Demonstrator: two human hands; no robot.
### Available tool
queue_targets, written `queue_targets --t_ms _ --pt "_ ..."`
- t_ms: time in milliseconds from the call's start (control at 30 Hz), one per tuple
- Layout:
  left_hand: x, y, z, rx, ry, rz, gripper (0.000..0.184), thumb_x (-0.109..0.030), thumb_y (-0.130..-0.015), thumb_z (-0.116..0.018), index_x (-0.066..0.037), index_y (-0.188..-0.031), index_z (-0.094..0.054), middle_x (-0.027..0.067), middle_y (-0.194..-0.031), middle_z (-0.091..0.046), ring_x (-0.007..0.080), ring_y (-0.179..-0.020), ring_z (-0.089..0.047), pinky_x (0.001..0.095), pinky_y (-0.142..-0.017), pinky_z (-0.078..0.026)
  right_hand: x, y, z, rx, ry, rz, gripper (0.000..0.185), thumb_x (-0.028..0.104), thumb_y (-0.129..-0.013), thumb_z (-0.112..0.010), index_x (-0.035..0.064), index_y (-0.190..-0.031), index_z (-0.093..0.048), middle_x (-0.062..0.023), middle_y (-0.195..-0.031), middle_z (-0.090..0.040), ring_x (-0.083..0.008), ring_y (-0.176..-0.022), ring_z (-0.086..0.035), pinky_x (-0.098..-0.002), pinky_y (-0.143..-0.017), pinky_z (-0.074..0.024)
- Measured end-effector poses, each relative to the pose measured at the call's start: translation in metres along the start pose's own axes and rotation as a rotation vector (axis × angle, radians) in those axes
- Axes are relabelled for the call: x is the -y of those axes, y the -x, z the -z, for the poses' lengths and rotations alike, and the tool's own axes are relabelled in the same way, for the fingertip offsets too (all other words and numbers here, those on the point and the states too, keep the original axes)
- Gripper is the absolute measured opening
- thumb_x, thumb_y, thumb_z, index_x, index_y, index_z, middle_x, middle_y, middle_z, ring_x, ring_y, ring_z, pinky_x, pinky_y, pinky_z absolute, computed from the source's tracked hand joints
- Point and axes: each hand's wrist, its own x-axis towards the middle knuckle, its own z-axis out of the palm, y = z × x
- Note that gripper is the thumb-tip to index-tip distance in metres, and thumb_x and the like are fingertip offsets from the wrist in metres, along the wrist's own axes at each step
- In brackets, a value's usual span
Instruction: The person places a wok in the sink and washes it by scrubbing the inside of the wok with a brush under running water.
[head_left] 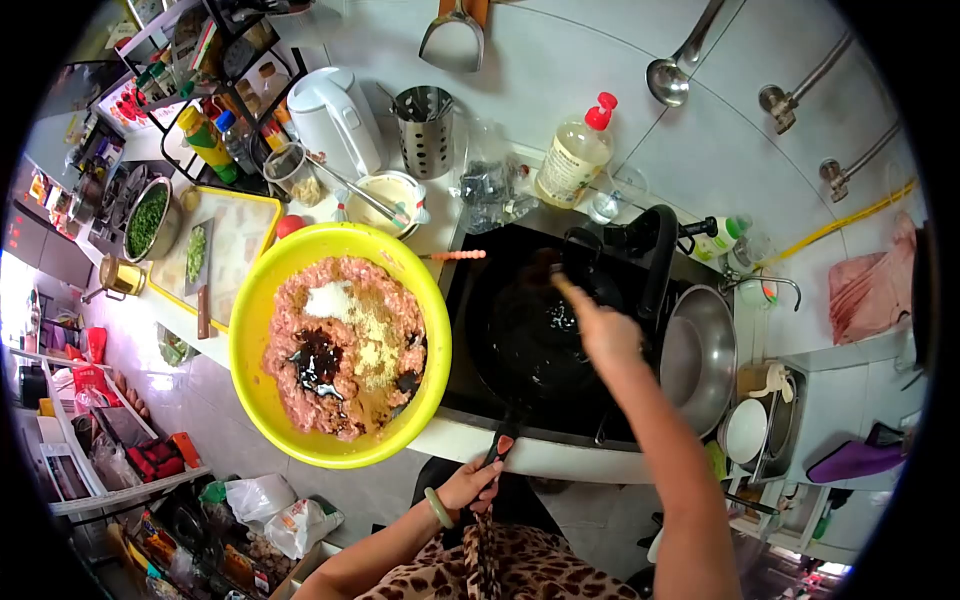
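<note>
My left hand (474, 486), with a pale bangle on its wrist, is closed around the handle (500, 443) of a black wok (520, 350) on the stove. My right hand (610, 335) reaches over the wok, closed on a light wooden-handled utensil (568, 285); its far end is lost against the dark pan. Left of the wok stands a large yellow basin (438, 350). It holds ground meat (290, 290) topped with white powder (330, 300), dark sauce (318, 360) and pale yellow granules (375, 355).
Behind the basin are a white kettle (335, 120), a utensil holder (424, 140) and a small bowl (385, 195). A pump bottle (575, 155) is near the wall. A knife with chopped greens lies on a cutting board (228, 205). A metal basin (700, 345) sits right of the wok.
</note>
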Motion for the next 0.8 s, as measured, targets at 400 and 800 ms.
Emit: queue_targets --t_ms 400,800 --pt "0.003 -0.004 0.002 0.028 -0.015 -0.009 0.028 -0.037 -0.090 -0.047 -0.011 -0.079 -0.044 -0.0005 -0.049 -0.037 0.0105 -0.034 -0.035 0.0253 -0.035 -0.029 0.033 0.055 -0.027 0.249 -0.052 -0.053 0.053 0.013 -0.083 -0.047 0.0324 -0.131 -0.035 -0.0131 -0.061 -0.059 -0.0298 -0.053 -0.059 -0.0413 -0.048 -0.0474" --pt "0.000 -0.002 -0.004 0.020 0.001 -0.006 0.027 -0.036 -0.090 -0.048 -0.012 -0.077 -0.042 -0.0013 -0.050 -0.037 0.0099 -0.035 -0.034 0.0244 -0.035 -0.028 0.056 0.076 0.020 0.250 -0.153 0.028 0.056 0.013 -0.084 -0.048 0.0360 -0.132 -0.033 -0.0144 -0.053 -0.056 -0.0287 -0.048 -0.058 -0.0392 -0.046 -0.0473"
